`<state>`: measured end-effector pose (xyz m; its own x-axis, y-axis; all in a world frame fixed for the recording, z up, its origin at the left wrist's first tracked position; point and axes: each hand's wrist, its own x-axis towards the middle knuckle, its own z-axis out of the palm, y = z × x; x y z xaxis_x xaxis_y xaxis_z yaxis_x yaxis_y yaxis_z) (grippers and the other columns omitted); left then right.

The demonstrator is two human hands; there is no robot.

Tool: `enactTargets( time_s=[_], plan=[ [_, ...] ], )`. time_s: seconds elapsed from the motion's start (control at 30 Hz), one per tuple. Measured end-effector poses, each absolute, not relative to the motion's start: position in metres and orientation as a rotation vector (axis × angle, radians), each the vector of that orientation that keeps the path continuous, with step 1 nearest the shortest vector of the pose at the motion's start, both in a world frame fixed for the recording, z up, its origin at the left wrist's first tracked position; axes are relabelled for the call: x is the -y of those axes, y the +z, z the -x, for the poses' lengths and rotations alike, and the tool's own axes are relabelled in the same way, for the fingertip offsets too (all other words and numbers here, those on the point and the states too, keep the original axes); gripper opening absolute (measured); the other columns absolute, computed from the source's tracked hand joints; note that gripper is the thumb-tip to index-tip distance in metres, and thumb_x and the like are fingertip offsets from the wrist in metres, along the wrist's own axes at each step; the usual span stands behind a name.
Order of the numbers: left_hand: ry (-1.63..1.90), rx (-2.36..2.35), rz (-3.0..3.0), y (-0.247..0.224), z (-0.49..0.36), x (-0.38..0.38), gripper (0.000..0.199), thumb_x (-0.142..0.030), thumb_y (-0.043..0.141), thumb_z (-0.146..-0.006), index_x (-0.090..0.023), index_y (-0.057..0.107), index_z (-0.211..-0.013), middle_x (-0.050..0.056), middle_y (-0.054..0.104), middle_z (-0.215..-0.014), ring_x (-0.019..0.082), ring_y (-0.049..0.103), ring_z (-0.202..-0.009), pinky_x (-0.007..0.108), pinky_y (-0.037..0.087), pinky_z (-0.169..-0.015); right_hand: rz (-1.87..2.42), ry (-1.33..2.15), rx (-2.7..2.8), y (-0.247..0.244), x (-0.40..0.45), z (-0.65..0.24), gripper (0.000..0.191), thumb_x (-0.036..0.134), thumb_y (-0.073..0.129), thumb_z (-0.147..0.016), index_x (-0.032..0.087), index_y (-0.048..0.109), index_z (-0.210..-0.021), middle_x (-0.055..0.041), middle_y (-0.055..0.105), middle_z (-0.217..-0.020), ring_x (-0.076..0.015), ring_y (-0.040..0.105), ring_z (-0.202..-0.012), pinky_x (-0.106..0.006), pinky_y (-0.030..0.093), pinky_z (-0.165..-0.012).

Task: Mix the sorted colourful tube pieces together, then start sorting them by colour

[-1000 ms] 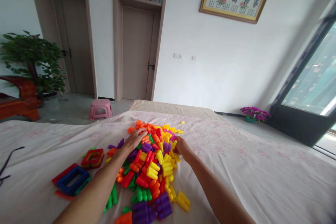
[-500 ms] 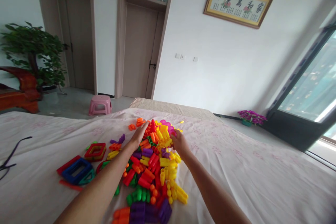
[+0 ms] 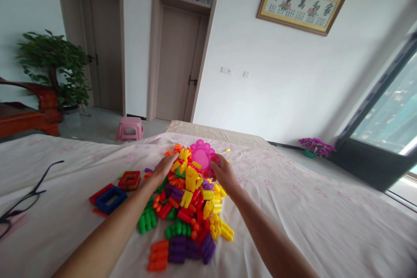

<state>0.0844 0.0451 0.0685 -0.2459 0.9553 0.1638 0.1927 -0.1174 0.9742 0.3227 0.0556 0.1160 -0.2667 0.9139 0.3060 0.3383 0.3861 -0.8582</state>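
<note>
My right hand (image 3: pixel 225 173) grips the edge of a pink flower-shaped plastic dish (image 3: pixel 200 159) with a scalloped rim. The dish is tilted up at the far end of a pile of plastic building blocks, its round middle facing me. On the pile's left side, my left hand (image 3: pixel 164 168) reaches forward with fingers stretched out against the blocks; its fingertips are partly hidden. Yellow blocks (image 3: pixel 191 178) lie on top between the two hands. Red blocks (image 3: pixel 186 214), green blocks (image 3: pixel 178 228), purple blocks (image 3: pixel 177 249) and orange blocks (image 3: pixel 158 255) spread towards me.
The pile lies on a pale flowered cloth (image 3: pixel 273 226). To the left are a blue square frame piece (image 3: pixel 110 200), a red one (image 3: pixel 129 180) and eyeglasses (image 3: pixel 31 197). Beyond the cloth stand a pink stool (image 3: pixel 130 129), a potted plant (image 3: pixel 55 67) and purple flowers (image 3: pixel 316 147).
The pink dish has come up from behind the blocks and shows much more of itself. Yellow blocks now lie over the orange and green ones. The view has shifted slightly left.
</note>
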Motion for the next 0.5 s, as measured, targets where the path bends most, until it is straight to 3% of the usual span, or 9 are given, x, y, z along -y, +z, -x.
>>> enactTargets(
  time_s=[0.13,0.27,0.37,0.5],
  plan=[
    [1.339,-1.457,-1.397,0.068,-0.073,-0.018,0.051,-0.061,0.050,-0.080,-0.019,0.072,-0.098,0.008,0.074,-0.109,0.028,0.063,-0.110,0.036,0.046,-0.097,1.145,0.983,1.601,0.104,-0.062,-0.368,0.040,0.039,0.050,-0.080,0.014,0.052,-0.111,-0.0021,0.067,-0.065,-0.0176,0.067,-0.055,-0.020,0.046,-0.042],
    [1.268,-1.461,-1.494,0.065,-0.067,0.012,0.050,-0.057,0.063,-0.075,-0.025,0.068,-0.113,0.007,0.065,-0.127,0.029,0.053,-0.125,0.040,0.039,-0.107,1.382,0.936,1.501,0.077,-0.063,-0.427,0.032,0.036,0.050,-0.078,0.015,0.054,-0.102,-0.0039,0.068,-0.065,-0.0189,0.068,-0.058,-0.020,0.045,-0.042],
    [1.157,-1.492,-1.691,0.056,-0.067,0.033,0.074,-0.053,0.073,-0.067,-0.027,0.054,-0.134,0.011,0.048,-0.146,0.032,0.041,-0.137,0.046,0.035,-0.110,1.564,0.882,1.503,0.054,-0.057,-0.458,0.027,0.032,0.050,-0.077,0.016,0.055,-0.098,-0.0032,0.066,-0.062,-0.0189,0.066,-0.053,-0.023,0.046,-0.041],
    [1.034,-1.632,-2.001,0.038,-0.075,0.048,0.109,-0.040,0.084,-0.051,-0.026,0.035,-0.148,0.015,0.032,-0.154,0.038,0.025,-0.144,0.053,0.029,-0.113,1.567,0.974,1.566,0.032,-0.042,-0.459,0.026,0.032,0.051,-0.076,0.018,0.054,-0.097,0.0000,0.062,-0.057,-0.0177,0.060,-0.045,-0.024,0.045,-0.038]
  ],
)
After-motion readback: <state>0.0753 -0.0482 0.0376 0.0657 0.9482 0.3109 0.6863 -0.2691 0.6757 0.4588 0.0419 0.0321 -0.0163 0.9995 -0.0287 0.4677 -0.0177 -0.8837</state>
